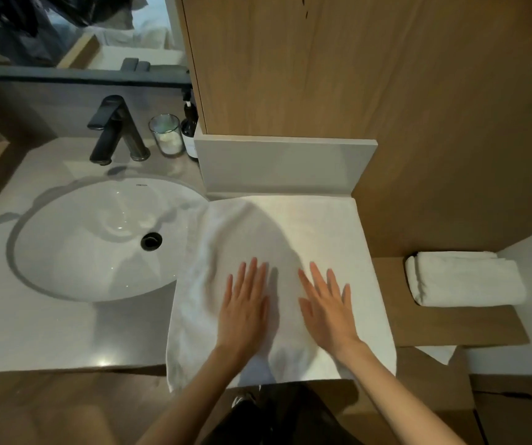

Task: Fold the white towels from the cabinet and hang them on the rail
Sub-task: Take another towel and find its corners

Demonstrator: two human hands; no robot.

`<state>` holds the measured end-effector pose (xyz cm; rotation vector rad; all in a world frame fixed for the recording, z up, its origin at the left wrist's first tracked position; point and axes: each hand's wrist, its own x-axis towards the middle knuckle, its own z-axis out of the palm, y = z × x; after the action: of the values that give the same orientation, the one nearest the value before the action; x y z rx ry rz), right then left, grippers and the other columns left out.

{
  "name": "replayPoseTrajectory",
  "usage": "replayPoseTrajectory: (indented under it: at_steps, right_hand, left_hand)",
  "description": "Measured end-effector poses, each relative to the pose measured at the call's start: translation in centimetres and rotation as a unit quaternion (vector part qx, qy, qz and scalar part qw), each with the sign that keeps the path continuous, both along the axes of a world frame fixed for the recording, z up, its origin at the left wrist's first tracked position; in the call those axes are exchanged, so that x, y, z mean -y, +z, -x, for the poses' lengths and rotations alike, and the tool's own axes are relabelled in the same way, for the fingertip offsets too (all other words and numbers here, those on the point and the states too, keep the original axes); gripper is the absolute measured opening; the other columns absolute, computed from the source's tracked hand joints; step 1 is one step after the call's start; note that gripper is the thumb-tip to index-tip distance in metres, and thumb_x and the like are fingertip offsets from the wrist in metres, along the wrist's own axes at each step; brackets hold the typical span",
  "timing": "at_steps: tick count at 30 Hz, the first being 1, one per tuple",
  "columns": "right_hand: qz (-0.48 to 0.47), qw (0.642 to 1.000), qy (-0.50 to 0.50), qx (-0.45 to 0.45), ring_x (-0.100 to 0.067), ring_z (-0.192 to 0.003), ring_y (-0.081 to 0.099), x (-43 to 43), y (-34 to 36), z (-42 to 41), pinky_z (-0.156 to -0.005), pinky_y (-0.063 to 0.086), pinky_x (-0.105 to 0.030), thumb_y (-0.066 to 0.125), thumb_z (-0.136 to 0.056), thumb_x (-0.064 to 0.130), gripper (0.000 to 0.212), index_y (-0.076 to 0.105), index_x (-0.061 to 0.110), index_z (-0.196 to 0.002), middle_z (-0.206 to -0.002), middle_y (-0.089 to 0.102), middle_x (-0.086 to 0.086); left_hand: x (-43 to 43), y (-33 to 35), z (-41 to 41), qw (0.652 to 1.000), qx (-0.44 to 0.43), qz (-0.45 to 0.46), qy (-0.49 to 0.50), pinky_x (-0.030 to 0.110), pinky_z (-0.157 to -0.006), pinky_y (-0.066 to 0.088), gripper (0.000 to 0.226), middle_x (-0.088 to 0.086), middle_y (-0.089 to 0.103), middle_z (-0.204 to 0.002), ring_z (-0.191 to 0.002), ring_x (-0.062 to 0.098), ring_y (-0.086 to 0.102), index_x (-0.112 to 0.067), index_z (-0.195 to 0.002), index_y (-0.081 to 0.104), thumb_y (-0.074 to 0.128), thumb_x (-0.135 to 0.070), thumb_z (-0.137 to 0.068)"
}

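Observation:
A white towel (309, 229) lies spread flat on the right part of the vanity counter, its near edge hanging over the front. Its left side is rumpled beside the sink. My left hand (245, 303) and my right hand (327, 305) rest palm down on the towel's near half, side by side, with straight fingers pointing away from me. A second white towel (463, 279), folded into a thick bundle, sits on a wooden shelf to the right. No rail is in view.
A round white sink (97, 239) with a black faucet (114, 130) fills the counter's left. A glass (166, 134) and a dark pump bottle (191, 130) stand behind it. Wooden cabinet panels (354, 65) rise behind the towel and to the right.

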<state>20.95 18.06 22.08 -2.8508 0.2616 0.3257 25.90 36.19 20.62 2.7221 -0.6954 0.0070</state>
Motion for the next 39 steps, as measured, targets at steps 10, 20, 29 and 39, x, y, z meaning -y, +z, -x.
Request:
replayPoseTrajectory:
  at_steps: [10, 20, 29, 39]
  right_hand:
    - [-0.025, 0.999, 0.029, 0.011, -0.013, -0.144, -0.029, 1.5, -1.1, 4.3, -0.119, -0.013, -0.046, 0.015, -0.102, 0.052, 0.050, -0.006, 0.053, -0.148, -0.158, -0.022, 0.017]
    - [0.034, 0.994, 0.093, -0.049, -0.021, -0.142, -0.033, 4.2, -0.1, 9.9, -0.118, -0.014, -0.039, 0.048, -0.091, 0.060, 0.086, -0.017, 0.049, -0.147, -0.155, -0.033, 0.009]
    - [0.041, 0.996, 0.075, 0.038, -0.026, -0.148, 0.006, 4.2, -0.2, 10.8, -0.116, 0.016, -0.041, 0.043, -0.098, 0.038, 0.056, 0.020, 0.050, -0.148, -0.161, 0.012, 0.006]
    - [-0.070, 0.981, -0.010, 0.179, -0.007, -0.098, 0.035, 2.5, 2.6, 8.4, -0.076, 0.038, -0.018, 0.049, -0.096, 0.033, 0.035, 0.059, 0.036, -0.130, -0.112, 0.046, 0.006]
  left_hand:
    - [-4.3, -1.1, 2.3, 0.999, -0.043, -0.028, 0.008, 0.040, -0.120, 0.000, 0.051, -0.009, 0.008, -0.161, -0.149, 0.016, 0.001, -0.042, -0.149, 0.024, 0.026, -0.050, -0.099]
    - [-8.5, -0.1, 1.7, 0.997, -0.039, 0.052, 0.028, 0.041, -0.119, 0.020, 0.051, 0.004, 0.027, -0.157, -0.145, 0.023, 0.023, -0.026, -0.145, 0.041, 0.027, -0.044, -0.099]
    - [-11.3, 0.8, 4.9, 0.969, -0.049, 0.057, 0.235, 0.047, -0.094, 0.038, 0.065, 0.015, 0.038, -0.132, -0.114, 0.035, 0.042, -0.021, -0.143, 0.034, 0.061, -0.045, -0.089]
    - [-10.2, 3.0, 4.2, 0.923, -0.168, 0.220, 0.267, 0.046, -0.070, 0.057, 0.039, 0.005, 0.060, -0.096, -0.076, 0.020, 0.063, -0.014, -0.129, 0.042, 0.057, -0.025, -0.094]
